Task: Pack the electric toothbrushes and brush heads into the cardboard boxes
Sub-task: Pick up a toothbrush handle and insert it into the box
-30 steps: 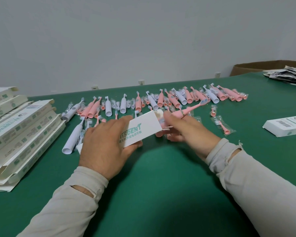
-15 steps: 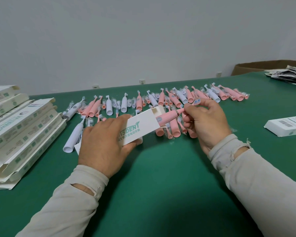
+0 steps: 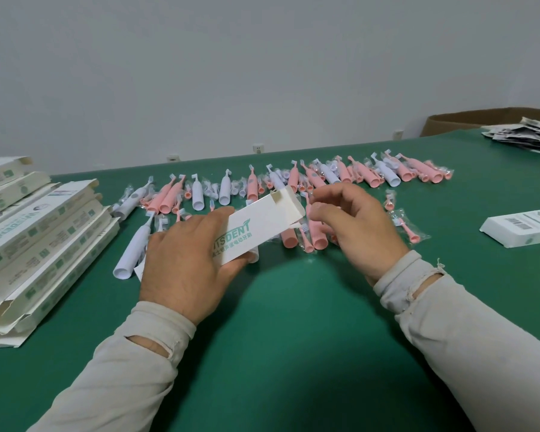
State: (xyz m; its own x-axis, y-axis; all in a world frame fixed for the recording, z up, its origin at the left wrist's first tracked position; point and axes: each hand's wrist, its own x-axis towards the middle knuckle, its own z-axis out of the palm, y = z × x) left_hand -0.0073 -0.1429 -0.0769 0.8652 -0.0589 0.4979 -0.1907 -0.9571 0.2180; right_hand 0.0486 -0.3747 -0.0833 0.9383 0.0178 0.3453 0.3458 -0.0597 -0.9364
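Green felt table (image 3: 293,353) throughout. Far left: stack of flat white cardboard boxes (image 3: 41,241) with open end flaps, leaning in a pile. Next right: white toothbrush (image 3: 134,247) lying flat, head pointing away. Left hand (image 3: 187,263) wrapped around white box (image 3: 259,226) with teal lettering, thumb on top face, box tilted up to the right, far end open with flaps out. Behind: long row of pink and white toothbrushes (image 3: 293,182) mixed with bagged brush heads. Right hand (image 3: 359,229) just beside open end of box, fingers curled, possibly pinching a flap or a brush head, hard to tell. Bagged pink brush head (image 3: 409,230) right of that hand. Far right: closed white box (image 3: 524,230) with barcode; brown carton (image 3: 480,120) and paper pile (image 3: 530,135) at back.
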